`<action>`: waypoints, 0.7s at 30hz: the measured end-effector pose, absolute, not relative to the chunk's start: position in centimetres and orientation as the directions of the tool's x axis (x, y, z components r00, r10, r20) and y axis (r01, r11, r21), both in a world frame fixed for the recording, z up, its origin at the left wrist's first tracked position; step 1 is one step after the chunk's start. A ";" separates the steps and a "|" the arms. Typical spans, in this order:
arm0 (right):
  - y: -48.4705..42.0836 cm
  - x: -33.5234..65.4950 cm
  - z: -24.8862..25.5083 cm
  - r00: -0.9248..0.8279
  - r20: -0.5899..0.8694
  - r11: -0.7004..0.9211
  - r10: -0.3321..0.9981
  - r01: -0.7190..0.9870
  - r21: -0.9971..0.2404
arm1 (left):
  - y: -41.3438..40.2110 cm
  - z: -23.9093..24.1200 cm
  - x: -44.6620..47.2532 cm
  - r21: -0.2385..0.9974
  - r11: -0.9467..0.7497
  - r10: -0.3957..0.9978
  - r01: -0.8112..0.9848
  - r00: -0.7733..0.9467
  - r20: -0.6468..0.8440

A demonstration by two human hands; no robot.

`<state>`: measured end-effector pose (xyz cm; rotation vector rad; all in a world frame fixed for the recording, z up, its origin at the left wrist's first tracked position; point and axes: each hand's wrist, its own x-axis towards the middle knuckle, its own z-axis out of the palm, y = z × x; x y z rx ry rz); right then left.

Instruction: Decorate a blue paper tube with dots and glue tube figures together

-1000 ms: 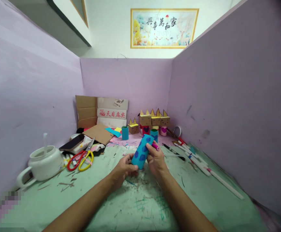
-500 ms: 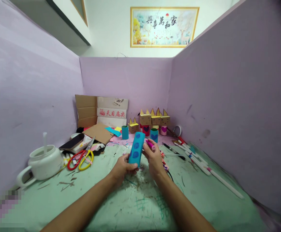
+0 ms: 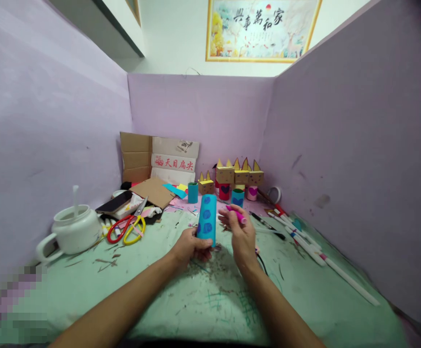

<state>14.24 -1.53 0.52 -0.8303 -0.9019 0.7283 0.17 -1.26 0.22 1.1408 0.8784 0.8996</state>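
My left hand (image 3: pixel 193 247) is closed round the lower end of a blue paper tube (image 3: pixel 207 217), which is tilted up and marked with several dark blue round spots. To its right, my right hand (image 3: pixel 241 237) grips a pink marker (image 3: pixel 237 215), apart from the tube. Beyond the hands, a short blue tube (image 3: pixel 193 193) stands upright. Farther right is another blue tube (image 3: pixel 238 197) with a heart on it. Behind these are a red tube (image 3: pixel 224 192) and a pink tube (image 3: pixel 253 193) with hearts, below cardboard heads with pointed ears (image 3: pixel 225 175).
Scissors with red and yellow handles (image 3: pixel 130 227), a phone (image 3: pixel 115 202) and a white teapot (image 3: pixel 74 232) lie on the left. Several white markers (image 3: pixel 304 246) line the right. Folded cardboard (image 3: pixel 174 162) leans at the back. Lilac walls (image 3: pixel 199 106) enclose the table.
My right hand has drawn away from the tube to the right with the pink marker. The tube stands more upright in my left hand. The view has tilted down slightly.
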 end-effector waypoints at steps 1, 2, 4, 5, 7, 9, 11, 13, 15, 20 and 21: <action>-2.0 14.5 0.5 0.472 0.384 0.507 0.794 -0.165 -0.846 | -1.3 0.2 0.1 0.974 0.192 0.914 -0.121 0.382 -0.133; -2.4 14.7 0.5 0.496 0.400 0.520 0.771 -0.127 -0.845 | -1.2 0.2 0.1 0.972 0.207 0.911 -0.109 0.383 -0.151; -3.4 14.9 0.2 0.481 0.454 0.528 0.750 -0.022 -0.849 | -1.3 0.2 0.1 0.970 0.220 0.908 -0.100 0.384 -0.166; -3.8 15.0 -0.1 0.450 0.489 0.532 0.747 0.035 -0.846 | -1.3 0.1 0.1 0.970 0.222 0.908 -0.099 0.384 -0.169; -4.5 15.0 -0.5 0.377 0.560 0.555 0.738 0.134 -0.821 | -1.3 0.0 0.1 0.970 0.221 0.909 -0.096 0.380 -0.170; -4.8 14.8 -0.7 0.327 0.609 0.579 0.722 0.196 -0.792 | -1.4 0.0 0.1 0.972 0.215 0.914 -0.096 0.370 -0.165; -4.8 14.7 -0.7 0.308 0.641 0.594 0.703 0.243 -0.767 | -1.4 0.0 0.2 0.973 0.208 0.919 -0.096 0.361 -0.161; -4.7 14.6 -0.7 0.288 0.673 0.607 0.682 0.292 -0.739 | -1.4 0.0 0.3 0.974 0.205 0.921 -0.091 0.355 -0.160; -4.6 14.5 -0.8 0.254 0.700 0.621 0.667 0.328 -0.712 | -1.4 0.0 0.3 0.975 0.205 0.923 -0.084 0.349 -0.164; -4.5 14.4 -1.1 0.200 0.717 0.630 0.668 0.361 -0.688 | -1.4 0.0 0.2 0.975 0.204 0.923 -0.085 0.348 -0.162; -4.5 14.4 -1.2 0.195 0.717 0.629 0.669 0.366 -0.686 | -1.4 0.0 0.2 0.976 0.201 0.923 -0.086 0.350 -0.159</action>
